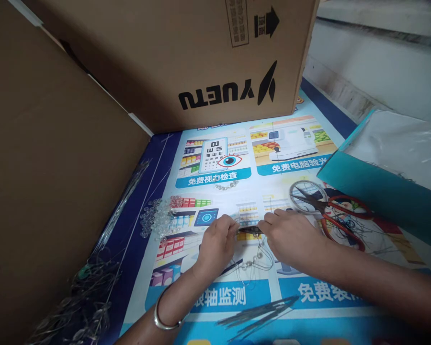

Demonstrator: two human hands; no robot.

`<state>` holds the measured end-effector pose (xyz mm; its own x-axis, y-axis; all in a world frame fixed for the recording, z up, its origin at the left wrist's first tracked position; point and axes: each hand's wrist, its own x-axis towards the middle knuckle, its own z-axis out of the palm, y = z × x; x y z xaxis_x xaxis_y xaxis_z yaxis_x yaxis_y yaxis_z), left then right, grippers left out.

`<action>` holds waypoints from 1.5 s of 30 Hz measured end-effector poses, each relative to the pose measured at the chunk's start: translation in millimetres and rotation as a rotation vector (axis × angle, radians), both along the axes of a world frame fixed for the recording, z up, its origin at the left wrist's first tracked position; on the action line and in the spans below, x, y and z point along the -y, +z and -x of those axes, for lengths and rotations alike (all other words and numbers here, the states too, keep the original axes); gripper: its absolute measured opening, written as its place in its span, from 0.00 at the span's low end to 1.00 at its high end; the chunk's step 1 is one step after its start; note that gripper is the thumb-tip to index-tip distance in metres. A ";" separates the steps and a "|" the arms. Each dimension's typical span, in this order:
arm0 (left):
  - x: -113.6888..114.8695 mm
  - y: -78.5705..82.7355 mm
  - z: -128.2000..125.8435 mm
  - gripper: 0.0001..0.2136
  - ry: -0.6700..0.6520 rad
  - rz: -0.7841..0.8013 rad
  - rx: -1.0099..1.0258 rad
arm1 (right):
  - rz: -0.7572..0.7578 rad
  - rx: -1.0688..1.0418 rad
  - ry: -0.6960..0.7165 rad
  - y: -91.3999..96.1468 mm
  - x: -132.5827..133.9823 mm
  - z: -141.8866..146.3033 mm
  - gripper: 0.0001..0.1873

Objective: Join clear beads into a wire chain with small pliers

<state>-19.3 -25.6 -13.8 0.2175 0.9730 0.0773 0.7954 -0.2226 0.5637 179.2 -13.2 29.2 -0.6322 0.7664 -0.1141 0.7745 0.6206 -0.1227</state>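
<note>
Fingers (227, 225) of both hands pinch a small dark tool (249, 230) over thin wire (253, 263), steadying it. Scissors (326, 208) lie just right, within reach.

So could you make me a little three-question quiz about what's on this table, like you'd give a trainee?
1. True or false: the red-handled scissors lie to the right of the right hand.
2. Which heap lies left of the left hand? A) clear beads B) coins C) buttons
3. Fill in: the word printed upside down on the cardboard box is ____.

Key
1. True; they lie on the printed poster, untouched.
2. A; both hands meet over a small dark tool with thin beaded wire below it.
3. YUETU.
</note>
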 end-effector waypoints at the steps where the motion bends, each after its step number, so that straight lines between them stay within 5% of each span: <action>1: 0.1 -0.1 0.2 0.06 -0.007 -0.005 -0.001 | 0.003 0.002 -0.004 0.2 0.0 0.1 0.09; 19: 1.3 1.1 -0.6 0.09 -0.158 -0.165 -0.114 | 0.023 -0.010 -0.027 -3.6 -1.0 -1.0 0.09; 27: 3.1 -2.3 3.2 0.07 0.011 -0.062 -0.020 | -0.015 -0.015 0.026 3.9 -3.1 -7.7 0.08; 34: 3.3 -2.7 7.0 0.08 0.142 -0.075 -0.024 | 0.089 -0.130 -0.208 14.8 -2.0 -25.8 0.15; 45: 9.4 1.9 2.6 0.07 0.058 -0.106 -0.068 | 0.047 0.040 -0.215 24.0 28.9 -21.8 0.19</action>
<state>-21.9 -34.9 -11.9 0.1694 0.9713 0.1670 0.8445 -0.2304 0.4835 201.0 -42.1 53.1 -0.4493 0.8761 -0.1749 0.8930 0.4351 -0.1145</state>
